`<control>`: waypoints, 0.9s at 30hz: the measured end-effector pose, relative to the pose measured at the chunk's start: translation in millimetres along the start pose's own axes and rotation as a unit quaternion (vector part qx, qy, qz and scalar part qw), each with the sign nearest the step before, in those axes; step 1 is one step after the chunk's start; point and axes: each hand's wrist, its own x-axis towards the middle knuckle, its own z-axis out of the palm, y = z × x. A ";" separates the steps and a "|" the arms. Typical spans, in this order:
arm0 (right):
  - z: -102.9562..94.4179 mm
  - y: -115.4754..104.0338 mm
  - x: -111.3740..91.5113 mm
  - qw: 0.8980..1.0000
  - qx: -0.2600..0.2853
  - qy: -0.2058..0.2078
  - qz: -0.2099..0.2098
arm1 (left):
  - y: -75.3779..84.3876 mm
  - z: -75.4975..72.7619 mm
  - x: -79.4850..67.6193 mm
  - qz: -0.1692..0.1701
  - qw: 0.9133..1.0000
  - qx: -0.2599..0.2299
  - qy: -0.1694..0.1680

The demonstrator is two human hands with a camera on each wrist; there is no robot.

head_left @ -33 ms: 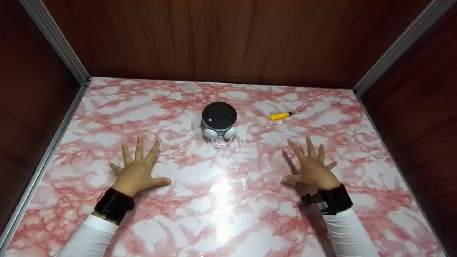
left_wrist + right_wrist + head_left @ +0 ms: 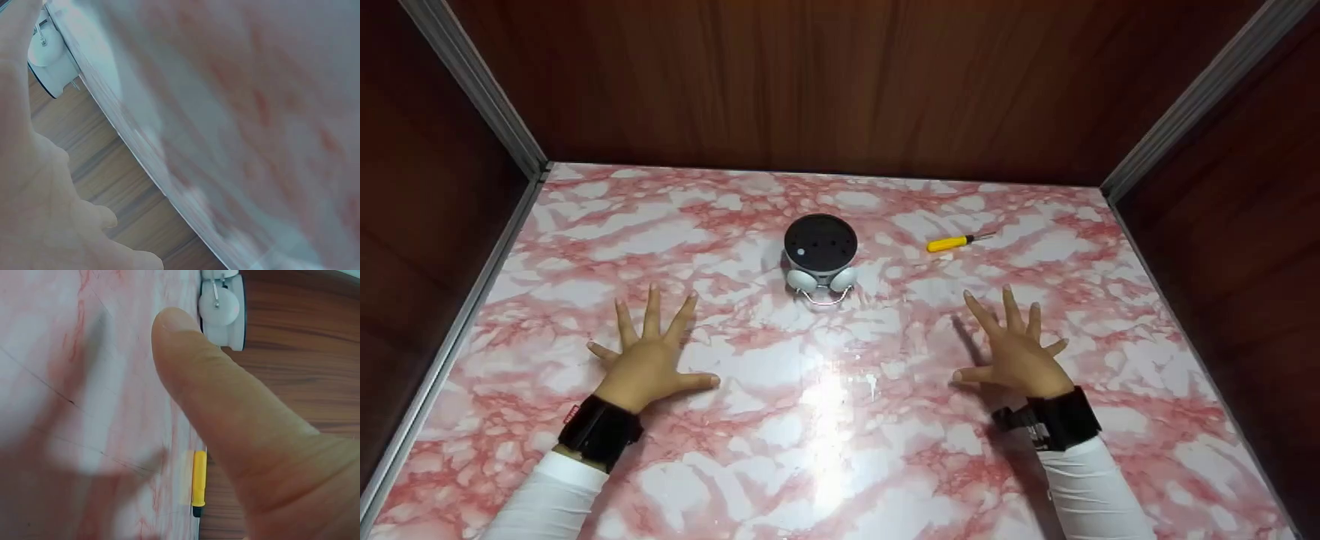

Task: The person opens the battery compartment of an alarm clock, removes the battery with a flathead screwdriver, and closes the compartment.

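My left hand (image 2: 641, 371) is at the left of the marbled tabletop, palm down, fingers and thumb spread wide, holding nothing. My right hand (image 2: 1024, 360) mirrors it on the right, also spread and holding nothing; its shadow falls to one side on the tabletop. Between and beyond them stands a round white device (image 2: 821, 244) with a black disc top, several small dark marks and a light dot. Two white rounded discs with a curved metal wire are on its near side. A yellow-handled screwdriver (image 2: 949, 244) lies beyond my right hand, its shaft pointing right.
The pink-and-white tabletop (image 2: 765, 480) is bounded by dark wood-grain panels (image 2: 840, 90) at the back and both sides, with grey metal strips at the corners. Bright glare crosses the table's middle. Black bands (image 2: 600, 433) circle both wrists over white sleeves.
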 end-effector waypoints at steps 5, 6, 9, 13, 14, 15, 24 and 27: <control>1.4 -0.3 -0.6 1.000 -0.008 -0.001 0.006 | -1.1 0.7 -0.7 -0.004 1.000 0.002 -0.001; 1.7 -0.1 -0.8 1.000 -0.011 -0.001 0.008 | -1.1 0.6 -0.8 -0.004 1.000 0.002 -0.001; 2.0 0.2 -1.1 1.000 -0.017 0.000 0.009 | -0.5 -0.5 -1.4 -0.004 1.000 0.002 -0.002; 2.2 -0.4 -0.4 1.000 -0.014 -0.004 0.008 | 1.1 -3.1 -2.4 -0.006 1.000 -0.004 -0.012; 2.1 -0.8 -0.2 1.000 -0.012 -0.005 0.008 | 1.3 -3.8 -2.3 -0.007 1.000 -0.005 -0.015; 1.9 -1.2 0.2 1.000 -0.010 -0.007 0.008 | 1.7 -4.5 -2.1 -0.009 1.000 -0.006 -0.019; -2.1 -7.9 6.6 1.000 -0.015 -0.005 0.001 | 12.2 -9.7 7.7 -0.020 0.999 -0.025 -0.035; -0.6 -11.8 8.5 1.000 -0.009 -0.004 -0.004 | 19.0 -9.9 12.9 -0.013 0.999 -0.030 -0.029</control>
